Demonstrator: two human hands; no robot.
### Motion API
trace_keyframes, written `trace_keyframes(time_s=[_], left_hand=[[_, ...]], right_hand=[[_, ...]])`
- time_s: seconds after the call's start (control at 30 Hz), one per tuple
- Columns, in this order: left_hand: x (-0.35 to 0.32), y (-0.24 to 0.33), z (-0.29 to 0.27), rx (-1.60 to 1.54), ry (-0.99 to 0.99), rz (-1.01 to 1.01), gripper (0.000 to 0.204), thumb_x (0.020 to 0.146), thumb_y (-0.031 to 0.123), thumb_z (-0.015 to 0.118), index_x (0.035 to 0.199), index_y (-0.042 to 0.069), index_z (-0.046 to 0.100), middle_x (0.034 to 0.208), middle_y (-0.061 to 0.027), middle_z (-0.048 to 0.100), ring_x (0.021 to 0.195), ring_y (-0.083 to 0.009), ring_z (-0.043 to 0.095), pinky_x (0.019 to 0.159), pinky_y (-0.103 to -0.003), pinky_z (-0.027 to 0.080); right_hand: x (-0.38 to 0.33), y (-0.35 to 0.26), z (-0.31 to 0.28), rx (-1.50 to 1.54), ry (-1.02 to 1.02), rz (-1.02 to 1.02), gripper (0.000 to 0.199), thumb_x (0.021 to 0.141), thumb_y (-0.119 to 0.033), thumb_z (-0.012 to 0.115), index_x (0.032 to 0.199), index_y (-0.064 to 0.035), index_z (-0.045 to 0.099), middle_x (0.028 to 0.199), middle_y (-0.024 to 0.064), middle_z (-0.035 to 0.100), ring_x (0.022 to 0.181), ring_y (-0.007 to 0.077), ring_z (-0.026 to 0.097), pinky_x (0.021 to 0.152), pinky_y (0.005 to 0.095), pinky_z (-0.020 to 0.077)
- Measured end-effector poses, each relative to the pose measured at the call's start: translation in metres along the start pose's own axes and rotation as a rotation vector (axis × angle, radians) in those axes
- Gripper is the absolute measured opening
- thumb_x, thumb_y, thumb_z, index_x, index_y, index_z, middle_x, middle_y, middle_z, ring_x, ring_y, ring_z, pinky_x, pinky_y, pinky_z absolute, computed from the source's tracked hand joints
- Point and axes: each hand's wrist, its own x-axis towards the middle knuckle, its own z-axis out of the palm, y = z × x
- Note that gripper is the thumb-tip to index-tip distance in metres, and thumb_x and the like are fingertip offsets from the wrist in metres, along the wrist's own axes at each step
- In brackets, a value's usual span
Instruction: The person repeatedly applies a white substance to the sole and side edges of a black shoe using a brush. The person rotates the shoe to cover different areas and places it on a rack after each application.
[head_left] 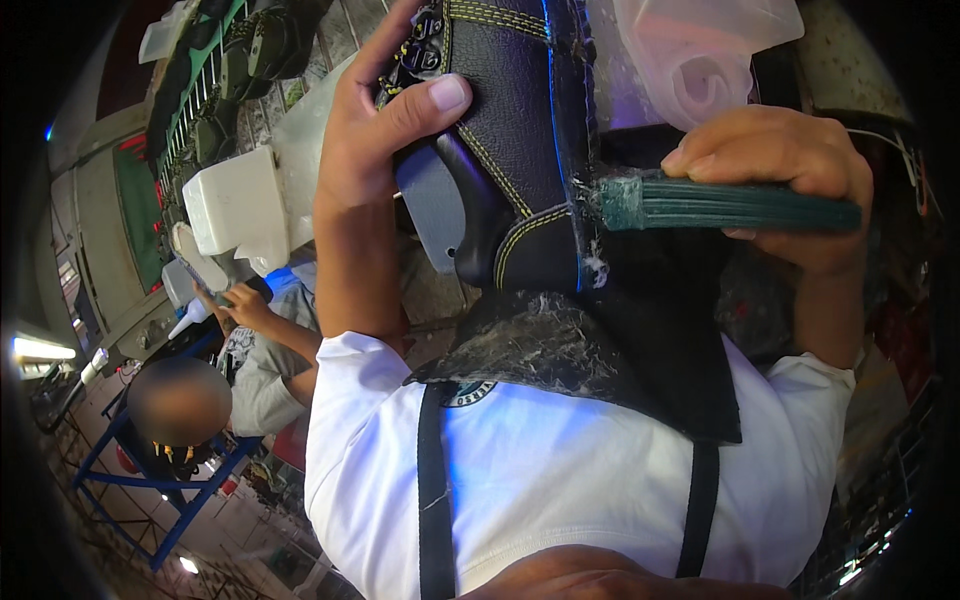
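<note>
My left hand (400, 120) is closed around a black leather shoe (510, 130), its thumb pressed on the upper near the eyelets. Yellow double stitching runs over the shoe, and a blue line follows its lower edge. The heel points toward me, and a grey shoe last (435, 205) fills the opening. In my right hand (790, 170) is a dark green brush (730, 205), gripped from above with the fingers over it. Its whitish, crusted tip meets the sole edge of the shoe near the heel, where stringy residue clings.
A black apron (640, 370) with dried residue lies over my chest. Translucent plastic (690, 60) stands beyond the brush. At left are a white container (240, 205) and a rack holding several dark shoes (245, 60). A co-worker's hand (250, 305) holds a sole-shaped piece there.
</note>
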Motion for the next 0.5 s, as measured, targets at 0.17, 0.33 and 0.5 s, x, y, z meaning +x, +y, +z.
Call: trace_keyframes(time_s=[0.17,0.33,0.5], left_hand=[[0.005,-0.006,0.002,0.007,-0.007,-0.007,0.111,0.067,0.026,0.081,0.152,-0.01,0.019,0.147,-0.0275,0.042,0.132,-0.0326,0.05,0.114,-0.039,0.035],[0.006,-0.011,-0.001,0.06,-0.022,0.01,0.11,0.068,0.027,0.08,0.152,-0.011,0.019,0.147,-0.0286,0.041,0.132,-0.0329,0.05,0.113,-0.039,0.035],[0.004,-0.013,0.003,0.027,0.007,-0.002,0.108,0.07,0.027,0.078,0.152,-0.01,0.019,0.147,-0.0287,0.041,0.132,-0.0331,0.05,0.113,-0.039,0.036]], right_hand=[[-0.004,0.002,-0.001,0.077,0.014,0.058,0.029,0.078,-0.01,0.073,0.1,0.0076,0.068,0.093,0.0241,0.071,0.081,0.0309,0.072,0.072,0.0375,0.0593],[0.005,-0.002,-0.003,-0.042,0.026,0.137,0.027,0.079,-0.011,0.072,0.098,0.0078,0.067,0.092,0.0231,0.071,0.077,0.0283,0.071,0.069,0.0353,0.0581],[0.014,-0.014,-0.005,-0.194,-0.002,0.161,0.026,0.081,-0.008,0.07,0.1,0.0088,0.066,0.093,0.0233,0.07,0.078,0.0273,0.07,0.07,0.0346,0.0575]])
